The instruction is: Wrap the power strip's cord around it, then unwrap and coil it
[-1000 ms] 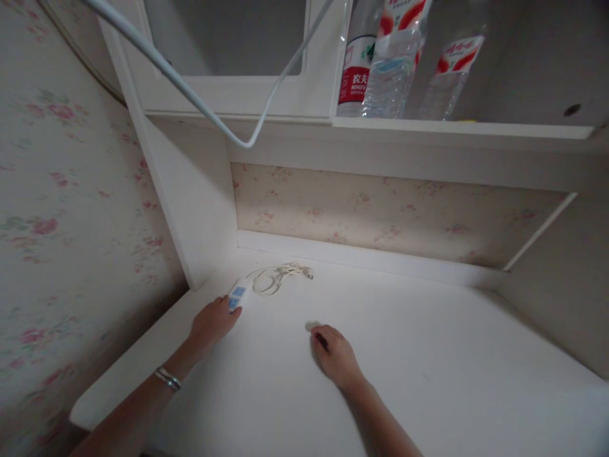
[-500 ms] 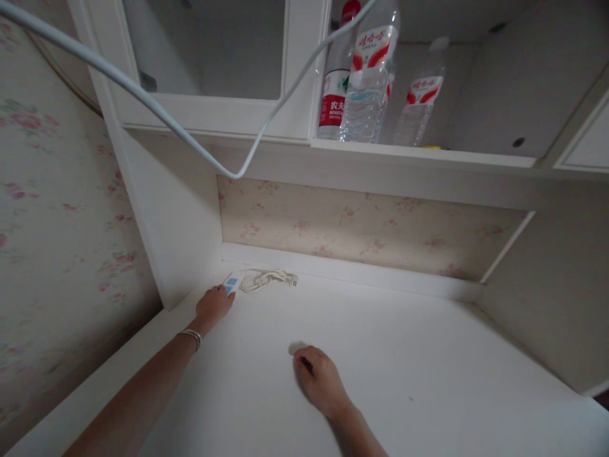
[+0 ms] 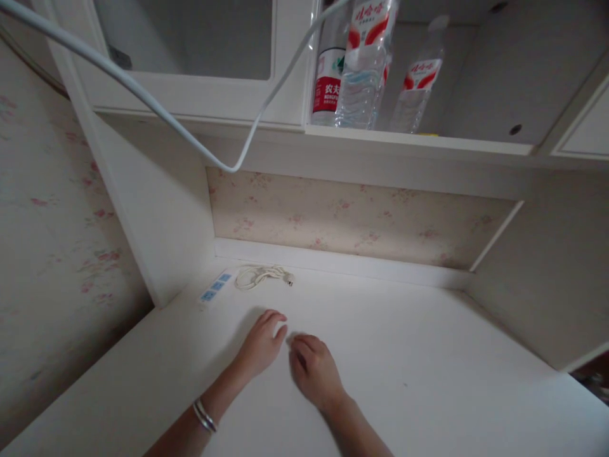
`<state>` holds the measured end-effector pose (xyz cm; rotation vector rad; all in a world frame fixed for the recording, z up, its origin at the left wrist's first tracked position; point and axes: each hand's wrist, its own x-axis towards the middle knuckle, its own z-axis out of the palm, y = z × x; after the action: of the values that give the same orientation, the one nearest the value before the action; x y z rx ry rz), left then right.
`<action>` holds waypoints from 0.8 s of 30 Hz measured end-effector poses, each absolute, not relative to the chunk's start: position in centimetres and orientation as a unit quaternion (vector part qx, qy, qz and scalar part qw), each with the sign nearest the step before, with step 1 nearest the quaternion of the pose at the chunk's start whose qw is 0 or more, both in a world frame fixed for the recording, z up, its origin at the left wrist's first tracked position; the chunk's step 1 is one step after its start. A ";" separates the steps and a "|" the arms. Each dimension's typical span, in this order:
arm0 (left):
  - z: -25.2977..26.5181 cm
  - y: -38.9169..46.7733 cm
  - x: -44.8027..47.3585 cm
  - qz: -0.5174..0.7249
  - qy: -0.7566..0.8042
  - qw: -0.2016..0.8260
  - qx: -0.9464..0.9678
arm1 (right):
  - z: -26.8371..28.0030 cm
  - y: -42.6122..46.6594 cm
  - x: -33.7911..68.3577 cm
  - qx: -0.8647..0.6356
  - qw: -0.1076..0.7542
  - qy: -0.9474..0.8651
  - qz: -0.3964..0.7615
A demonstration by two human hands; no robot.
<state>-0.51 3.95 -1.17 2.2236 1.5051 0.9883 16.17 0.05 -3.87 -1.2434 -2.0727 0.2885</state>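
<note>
Over the white desktop (image 3: 371, 343), my left hand (image 3: 261, 343) reaches in with thumb and fingers apart, holding nothing. Just right of it, my right hand (image 3: 318, 374) is loosely curled, its fingers bent toward the thumb. Whatever it may hold is hidden inside the fingers. The two hands are close but do not touch. Beyond my left hand a white power strip (image 3: 216, 287) with blue socket faces lies along the left side panel. Beside the strip rests its bundled pale cord (image 3: 257, 275), with a plug (image 3: 288, 278) at the right end.
A thick white cable (image 3: 157, 108) hangs in a bend across the upper left, near the camera. Above the desk, an open shelf (image 3: 428, 143) holds several plastic bottles (image 3: 364, 76). A cabinet door (image 3: 190, 92) is left of it. Side panels enclose the desk; floral wallpaper (image 3: 342, 219) shows behind.
My left hand has let go of the power strip and come right and nearer, beside my right hand. My right hand stays about where it was. The camera view has shifted slightly.
</note>
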 end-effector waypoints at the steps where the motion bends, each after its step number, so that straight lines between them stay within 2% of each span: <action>1: -1.5 3.1 0.8 0.351 0.503 0.183 0.768 | -3.9 0.0 16.1 -0.477 0.336 -0.805 0.110; 3: -2.0 1.9 2.8 0.351 0.465 0.259 0.770 | -4.0 0.0 16.0 -0.480 0.314 -0.811 0.113; 6: -2.5 1.1 4.1 0.353 0.442 0.299 0.769 | -4.2 0.0 16.1 -0.490 0.293 -0.812 0.120; 24: -2.4 0.8 2.6 0.287 0.413 0.258 0.825 | -4.5 0.1 16.4 -0.471 0.236 -0.841 0.124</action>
<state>2.58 0.75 -2.36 2.2361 1.1206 0.7772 16.44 0.12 -4.49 -1.2924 -2.3065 0.3388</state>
